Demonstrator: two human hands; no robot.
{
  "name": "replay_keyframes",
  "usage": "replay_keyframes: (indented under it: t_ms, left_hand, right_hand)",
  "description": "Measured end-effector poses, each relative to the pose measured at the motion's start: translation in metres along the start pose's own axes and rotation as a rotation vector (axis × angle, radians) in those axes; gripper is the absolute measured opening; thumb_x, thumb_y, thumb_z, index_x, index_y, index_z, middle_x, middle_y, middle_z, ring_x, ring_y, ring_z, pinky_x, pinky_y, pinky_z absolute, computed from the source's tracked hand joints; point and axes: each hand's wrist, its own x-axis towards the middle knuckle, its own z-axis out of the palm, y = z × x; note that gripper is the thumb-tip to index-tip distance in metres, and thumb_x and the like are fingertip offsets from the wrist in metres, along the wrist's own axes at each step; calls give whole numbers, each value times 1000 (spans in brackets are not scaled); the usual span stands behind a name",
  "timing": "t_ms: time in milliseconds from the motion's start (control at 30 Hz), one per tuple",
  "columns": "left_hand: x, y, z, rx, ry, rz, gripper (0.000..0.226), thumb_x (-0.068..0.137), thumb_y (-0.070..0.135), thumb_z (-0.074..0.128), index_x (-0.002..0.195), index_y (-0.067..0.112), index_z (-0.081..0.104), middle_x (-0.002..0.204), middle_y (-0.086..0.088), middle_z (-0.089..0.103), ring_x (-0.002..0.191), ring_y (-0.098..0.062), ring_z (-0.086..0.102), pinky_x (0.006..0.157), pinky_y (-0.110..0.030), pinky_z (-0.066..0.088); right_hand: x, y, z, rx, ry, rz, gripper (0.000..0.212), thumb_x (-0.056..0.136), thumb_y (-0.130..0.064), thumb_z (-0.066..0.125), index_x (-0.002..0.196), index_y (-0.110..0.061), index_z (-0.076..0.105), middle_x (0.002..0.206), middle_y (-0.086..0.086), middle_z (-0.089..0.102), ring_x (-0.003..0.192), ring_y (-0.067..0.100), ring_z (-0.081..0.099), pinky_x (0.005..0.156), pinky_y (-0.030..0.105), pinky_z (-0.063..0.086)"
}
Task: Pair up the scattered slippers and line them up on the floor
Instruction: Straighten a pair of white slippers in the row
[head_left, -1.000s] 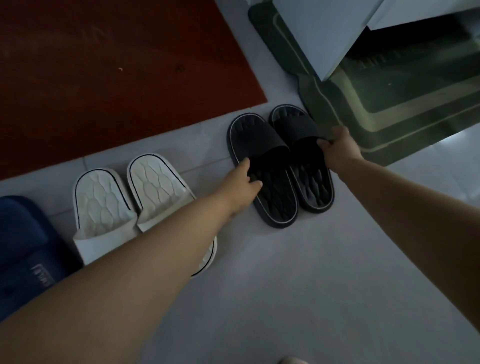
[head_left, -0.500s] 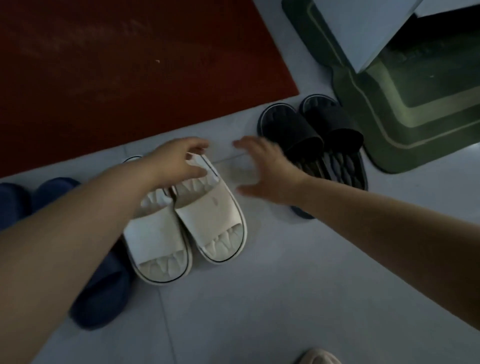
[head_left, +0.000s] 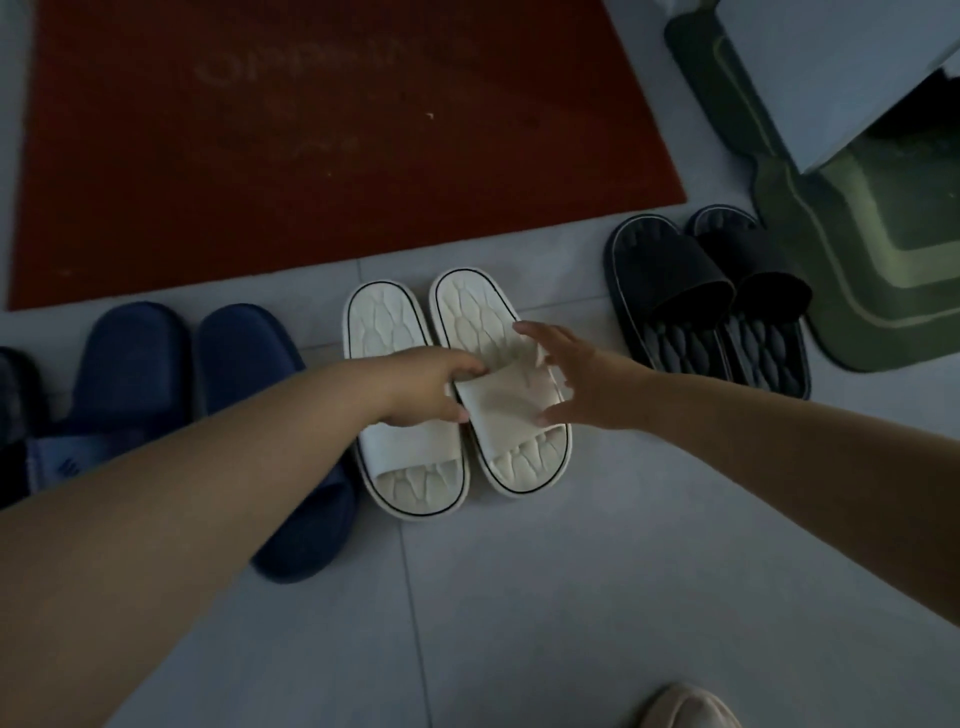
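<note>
Everything is placed off the red mat (head_left: 337, 145). The white slipper (head_left: 475, 317) lies on the tile floor (head_left: 571, 571) just off the mat's near edge, heel end toward the mat. Its mate (head_left: 384, 332) sits touching it on the side away from the mat's right corner.

The left hand (head_left: 423, 387) reaches across the mate's strap, w/ fingers curled at the inner edge of the white slipper's strap (head_left: 504, 400). It looks like a pinch on that edge, though the light is dim. The right hand (head_left: 592, 387) is spread and relaxed, fingers straight, thumb & fingertips resting on the strap's outer side. It clasps nothing.

So the slipper sits btwn the two hands, one per flank, grip at mid-length on the strap, w/ sole flat on the tile. Prob. reason: holding both sides lets the person nudge & square it vs. the mate w/o lifting it, and the strap is the easiest handle.

The navy pair (head_left: 239, 348) lies off the mat's near-left stretch. The black pair (head_left: 670, 280) lies just past the mat's near-right corner, beside a green mat (head_left: 841, 291). All three pairs run approx. along the mat's near edge, so the task looks close to done. What's left seems to be fine alignment of the white pair.
</note>
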Motion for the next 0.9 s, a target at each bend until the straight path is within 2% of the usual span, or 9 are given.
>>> replay_keyframes:
  t_ms: [167, 267, 333, 400, 467, 600, 733, 833, 900]
  left_hand:
    - [12, 14, 15, 59, 139, 9, 43, 82, 48, 60, 114, 19, 55, 98, 0, 55, 88, -18, 48, 73, -29, 38]
    - [11, 26, 11, 319, 133, 115, 42, 81, 52, 57, 110, 22, 58, 85, 6, 53, 88, -16, 49, 81, -29, 35]
    - [8, 37, 5, 582, 39, 220, 32, 81, 46, 60, 105, 25, 61, 79, 10, 51, 94, -14, 47, 105, -35, 25]
    - [5, 50, 3, 896, 6, 310, 23, 80, 36, 63, 100, 25, 64, 91, 8, 55, 108, -15, 44, 117, -50, 0]
    - [7, 59, 6, 1111, 106, 370, 22, 84, 20, 59, 105, 21, 65, 114, 5, 58, 126, -18, 37, 110, -57, -17]
    - [12, 60, 6, 1036, 262, 387, 24, 91, 15, 47, 110, 18, 62, 152, -2, 31, 146, -31, 0, 95, -51, -38]
    - [2, 44, 3, 726, 374, 415, 43, 90, 21, 49, 131, 31, 44, 155, 3, 19, 146, -22, 5, 114, -47, -15]
    - [-2, 28, 3, 527, 411, 101, 78, 76, 54, 60, 139, 21, 28, 142, -6, 31, 131, -26, 32, 110, -42, 27]
    - [0, 20, 6, 526, 238, -200, 100, 66, 63, 65, 141, 13, 21, 140, -12, 29, 124, -31, 41, 97, -41, 41]
  right_hand:
    - [-16, 0, -22, 281, -22, 70, 104, 69, -13, 80, 145, -33, 11, 149, -2, 28, 114, 14, 50, 89, 32, 50]
    - [-28, 10, -45, 402, 106, 139, 93, 71, -17, 79, 143, -31, 21, 144, -4, 36, 111, 14, 55, 94, 32, 49]
    - [-36, 20, -58, 473, 225, 166, 83, 73, -15, 77, 141, -26, 30, 142, -2, 41, 116, 16, 53, 100, 36, 46]
    - [-45, 28, -69, 361, 346, 144, 71, 76, -16, 74, 136, -23, 37, 138, -1, 45, 122, 13, 47, 104, 34, 40]
    - [-52, 32, -74, 203, 445, 90, 63, 78, -17, 72, 133, -19, 42, 136, -1, 48, 124, 9, 42, 104, 29, 35]
    - [-46, 37, -54, -23, 289, 37, 81, 74, -22, 76, 142, -16, 33, 148, 3, 37, 136, 17, 34, 107, 22, 26]
    - [-35, 38, -22, -29, 47, 107, 101, 70, -33, 78, 147, -28, 13, 153, 0, 26, 138, 22, 29, 112, 36, 30]
    - [-26, 30, -12, -61, 105, 101, 95, 78, -28, 71, 147, -31, 7, 152, 2, 25, 132, 25, 37, 103, 35, 37]
    - [-15, 25, -12, -107, 178, 138, 83, 85, -25, 61, 148, -30, 6, 148, 8, 32, 125, 30, 46, 93, 33, 40]
